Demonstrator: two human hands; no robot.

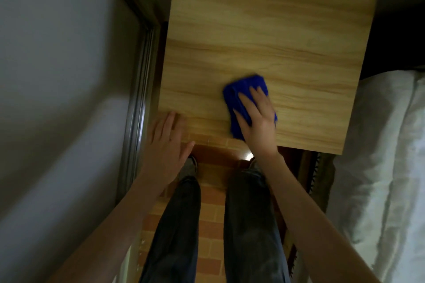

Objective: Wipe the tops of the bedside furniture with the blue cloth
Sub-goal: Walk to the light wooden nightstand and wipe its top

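The right hand (257,119) lies flat, fingers spread, pressing down on the blue cloth (243,101). It is not clenched around the cloth; the palm and fingers cover the cloth's near right part, and folded blue fabric shows beyond the fingertips and to their left. The cloth sits on the wooden top (264,41) of the bedside table, toward its near edge and somewhat right of centre.

The left hand (165,147) is open and holds nothing, fingers loosely together and thumb out to the side. It is at the top's near left corner; motion blur makes it unclear whether the fingertips touch the wood.

Below the hands are the person's dark trousers (248,225) and a shoe (190,165), standing on brick-patterned floor (211,200). A metal door frame (140,99) runs along the left of the table, and white bedding (386,167) lies to its right.
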